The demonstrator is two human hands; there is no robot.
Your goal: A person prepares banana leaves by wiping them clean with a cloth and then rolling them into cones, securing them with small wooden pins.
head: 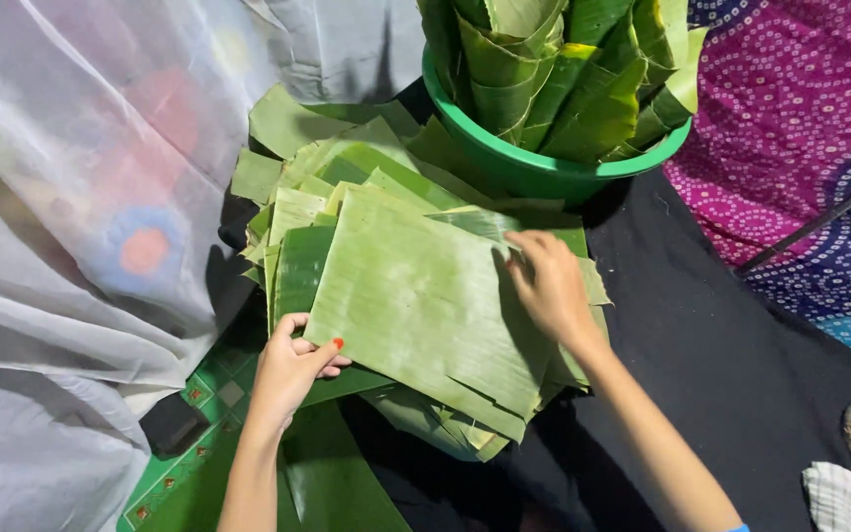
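Currently the top banana leaf sheet [416, 296] lies flat on the stack of cut leaf pieces [297, 222], long axis running from near-left to far-right; left hand [293, 369] pinches its near-left corner, thumb over and fingers curled under the edge; right hand [549, 286] lies flat on the far-right edge, fingers together and pressed down, gripping nothing. Both hands touch the sheet, one at each end of that axis. Green basin [544, 172] of rolled leaves sits just beyond the stack; black cloth [721, 345] underneath.

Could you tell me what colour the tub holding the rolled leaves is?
Bright green tub, seen from the head view.
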